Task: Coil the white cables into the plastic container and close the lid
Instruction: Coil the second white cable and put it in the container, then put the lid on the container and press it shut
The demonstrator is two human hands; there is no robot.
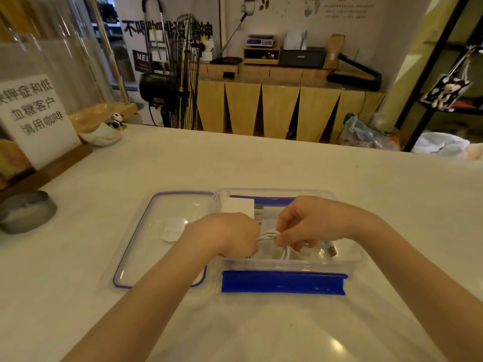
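Both hands, left (235,235) and right (300,220), pinch the cable (269,235), coiling it over the box (350,257); next tuck it in, then fit the lid (146,231).

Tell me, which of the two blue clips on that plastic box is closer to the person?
The blue clip folded out flat on the table, along the container's near edge below both hands. The other blue clip runs along the far edge, partly hidden behind the right hand.

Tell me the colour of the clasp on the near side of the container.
Blue. The clasp is solid blue against the clear plastic container, shown best in the head view.
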